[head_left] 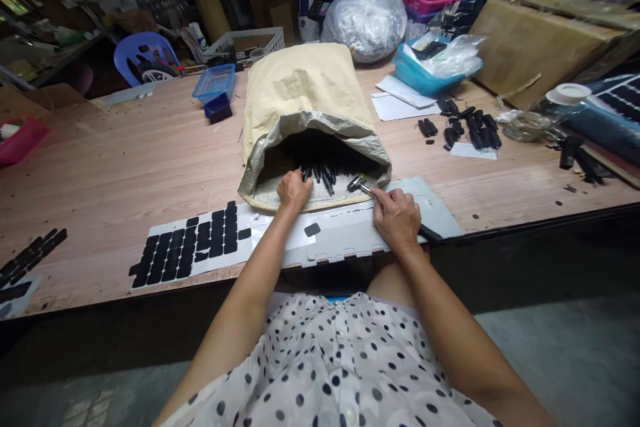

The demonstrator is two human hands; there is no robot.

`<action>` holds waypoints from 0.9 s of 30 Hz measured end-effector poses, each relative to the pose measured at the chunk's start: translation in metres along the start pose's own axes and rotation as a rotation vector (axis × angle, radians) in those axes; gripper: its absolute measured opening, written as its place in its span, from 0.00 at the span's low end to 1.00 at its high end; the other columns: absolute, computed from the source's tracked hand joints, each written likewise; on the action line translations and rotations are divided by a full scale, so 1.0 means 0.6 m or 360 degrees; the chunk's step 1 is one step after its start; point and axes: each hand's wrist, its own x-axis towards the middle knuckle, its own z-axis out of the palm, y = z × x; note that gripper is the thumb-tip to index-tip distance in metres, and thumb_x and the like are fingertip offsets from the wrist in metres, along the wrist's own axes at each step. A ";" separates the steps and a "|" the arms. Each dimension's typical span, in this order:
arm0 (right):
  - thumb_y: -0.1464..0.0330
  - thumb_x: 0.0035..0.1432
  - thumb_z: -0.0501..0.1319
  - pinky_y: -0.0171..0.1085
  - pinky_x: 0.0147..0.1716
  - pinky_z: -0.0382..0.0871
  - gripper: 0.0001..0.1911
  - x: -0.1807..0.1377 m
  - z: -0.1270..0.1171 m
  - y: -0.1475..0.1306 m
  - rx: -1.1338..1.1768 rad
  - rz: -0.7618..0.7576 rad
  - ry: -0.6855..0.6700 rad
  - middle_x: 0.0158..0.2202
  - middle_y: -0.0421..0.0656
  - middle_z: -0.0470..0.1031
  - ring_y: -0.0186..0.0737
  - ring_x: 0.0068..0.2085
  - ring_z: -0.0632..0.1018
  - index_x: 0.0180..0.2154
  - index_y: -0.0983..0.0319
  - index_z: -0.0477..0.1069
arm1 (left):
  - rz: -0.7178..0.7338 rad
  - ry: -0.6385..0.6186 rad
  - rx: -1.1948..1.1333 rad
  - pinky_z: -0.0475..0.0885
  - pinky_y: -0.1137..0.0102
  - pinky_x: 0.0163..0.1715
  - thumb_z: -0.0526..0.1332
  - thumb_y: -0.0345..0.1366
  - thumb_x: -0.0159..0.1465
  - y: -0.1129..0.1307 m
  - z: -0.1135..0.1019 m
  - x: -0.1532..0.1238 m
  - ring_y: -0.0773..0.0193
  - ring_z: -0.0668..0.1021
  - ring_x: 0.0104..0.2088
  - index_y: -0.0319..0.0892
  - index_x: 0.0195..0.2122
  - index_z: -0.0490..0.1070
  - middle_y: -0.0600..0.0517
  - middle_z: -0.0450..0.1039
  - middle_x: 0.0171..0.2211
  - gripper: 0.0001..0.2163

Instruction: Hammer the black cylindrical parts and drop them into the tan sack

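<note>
- Where the wooden table (125,167) comes closest to the person, a white sheet (345,237) lies flat just in front of the sack (305,97). Rows of black pads (190,247) are stuck on its far-left stretch, off the sack's front-left corner.
- The right hand (397,217) rests on that sheet, just in front of the sack's right corner. Its fingers are clenched round the handle of a small hammer (357,183). The metal head pokes toward the sack's mouth and the black grip end sticks out behind the hand.
- The left hand (294,190) is right at the sack's mouth, fingers bent down onto the black sticks (320,177) lying there. It's touching them for sure, but honestly I can't tell if it's pinching one.
- The sack itself lies on its side, mouth gaping toward the person, with the sticks sitting just inside the opening.
- Right of the sack and well apart from it is a loose bunch of black parts (470,128).
- Behind the sack there's a small blue basket (215,82) to the left, a blue tray (423,79) to the right, and a bulging clear plastic bag (367,21) just past its far end.
</note>
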 end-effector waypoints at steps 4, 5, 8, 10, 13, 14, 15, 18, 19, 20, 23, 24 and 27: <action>0.70 0.62 0.58 0.40 0.35 0.48 0.18 0.000 0.001 0.000 -0.0028 -0.0001 -0.0029 0.36 0.47 0.68 0.44 0.38 0.61 0.50 0.55 0.80 | 0.0232 -0.0082 -0.0129 0.70 0.68 0.35 0.67 0.35 0.58 -0.034 -0.016 -0.024 0.57 0.78 0.37 0.44 0.35 0.79 0.50 0.79 0.35 0.04; 0.69 0.62 0.58 0.40 0.35 0.48 0.17 0.001 0.001 0.000 -0.0030 0.0001 -0.0031 0.36 0.47 0.68 0.44 0.38 0.61 0.50 0.55 0.79 | 0.0377 -0.0127 -0.0223 0.69 0.69 0.34 0.67 0.34 0.57 -0.041 -0.016 -0.036 0.60 0.77 0.35 0.44 0.35 0.78 0.51 0.78 0.34 0.05; 0.68 0.64 0.57 0.40 0.36 0.49 0.17 0.001 0.000 -0.001 -0.0023 0.0019 -0.0031 0.37 0.47 0.68 0.45 0.39 0.62 0.50 0.55 0.80 | 0.0785 -0.0287 -0.0432 0.70 0.69 0.34 0.67 0.34 0.56 -0.056 -0.006 -0.086 0.62 0.75 0.33 0.44 0.35 0.78 0.53 0.77 0.33 0.06; 0.68 0.65 0.57 0.40 0.36 0.50 0.17 0.001 0.000 -0.001 -0.0022 0.0031 -0.0041 0.37 0.47 0.69 0.45 0.39 0.62 0.51 0.55 0.79 | 0.0898 -0.0317 -0.0450 0.71 0.66 0.38 0.67 0.32 0.56 -0.058 0.008 -0.116 0.60 0.75 0.36 0.44 0.35 0.78 0.53 0.76 0.33 0.05; 0.68 0.65 0.57 0.40 0.36 0.51 0.17 0.002 0.000 0.002 -0.0031 0.0031 -0.0061 0.38 0.48 0.69 0.45 0.39 0.63 0.51 0.54 0.79 | 0.0894 -0.0260 -0.0461 0.72 0.63 0.43 0.67 0.33 0.58 -0.056 0.029 -0.138 0.57 0.75 0.40 0.45 0.36 0.79 0.52 0.75 0.33 0.04; 0.68 0.66 0.57 0.40 0.36 0.51 0.17 0.003 0.000 0.003 -0.0033 0.0024 -0.0061 0.38 0.48 0.70 0.45 0.39 0.63 0.51 0.54 0.79 | 0.0883 -0.0247 -0.0470 0.72 0.62 0.44 0.67 0.33 0.59 -0.056 0.033 -0.139 0.57 0.75 0.40 0.45 0.36 0.79 0.51 0.75 0.33 0.05; 0.68 0.66 0.56 0.40 0.36 0.52 0.17 0.004 0.000 0.004 -0.0033 0.0012 -0.0057 0.37 0.48 0.70 0.45 0.39 0.64 0.50 0.54 0.79 | 0.0877 -0.0240 -0.0478 0.72 0.62 0.44 0.68 0.33 0.59 -0.055 0.037 -0.138 0.57 0.75 0.40 0.45 0.37 0.79 0.51 0.75 0.33 0.05; 0.67 0.67 0.55 0.40 0.35 0.53 0.17 0.008 -0.002 0.006 -0.0015 -0.0042 -0.0023 0.37 0.48 0.72 0.45 0.39 0.66 0.51 0.55 0.80 | 0.0868 -0.0243 -0.0491 0.71 0.62 0.44 0.68 0.33 0.60 -0.056 0.040 -0.133 0.57 0.75 0.40 0.44 0.38 0.80 0.51 0.75 0.33 0.05; 0.67 0.68 0.55 0.40 0.35 0.55 0.18 0.007 -0.005 0.006 0.0004 -0.0060 -0.0006 0.36 0.48 0.72 0.45 0.38 0.67 0.51 0.55 0.80 | 0.0864 -0.0248 -0.0499 0.72 0.62 0.44 0.68 0.33 0.60 -0.056 0.040 -0.131 0.57 0.75 0.40 0.44 0.38 0.80 0.51 0.75 0.33 0.05; 0.67 0.68 0.54 0.40 0.35 0.56 0.18 0.006 -0.008 0.005 0.0033 -0.0076 0.0014 0.36 0.47 0.73 0.44 0.38 0.68 0.52 0.55 0.80 | 0.0859 -0.0250 -0.0510 0.72 0.62 0.44 0.68 0.33 0.60 -0.056 0.039 -0.131 0.57 0.75 0.40 0.44 0.38 0.80 0.51 0.74 0.33 0.05; 0.65 0.70 0.52 0.38 0.34 0.62 0.19 -0.012 -0.026 -0.005 0.0192 -0.0095 0.0065 0.36 0.46 0.73 0.42 0.37 0.71 0.53 0.55 0.79 | 0.0844 -0.0253 -0.0553 0.72 0.62 0.44 0.68 0.33 0.59 -0.055 0.037 -0.132 0.57 0.75 0.40 0.45 0.38 0.81 0.51 0.74 0.33 0.06; 0.65 0.71 0.52 0.37 0.34 0.63 0.20 -0.021 -0.033 -0.010 0.0266 -0.0097 0.0072 0.36 0.46 0.74 0.41 0.37 0.73 0.54 0.55 0.79 | 0.0838 -0.0256 -0.0566 0.72 0.62 0.44 0.68 0.33 0.59 -0.055 0.037 -0.133 0.57 0.75 0.40 0.45 0.38 0.81 0.52 0.74 0.33 0.06; 0.64 0.71 0.52 0.34 0.35 0.68 0.20 -0.053 -0.053 -0.026 0.0499 -0.0163 0.0027 0.38 0.44 0.75 0.39 0.38 0.76 0.56 0.55 0.77 | 0.0824 -0.0266 -0.0595 0.72 0.62 0.44 0.68 0.33 0.59 -0.055 0.038 -0.133 0.57 0.75 0.40 0.45 0.38 0.82 0.52 0.73 0.32 0.06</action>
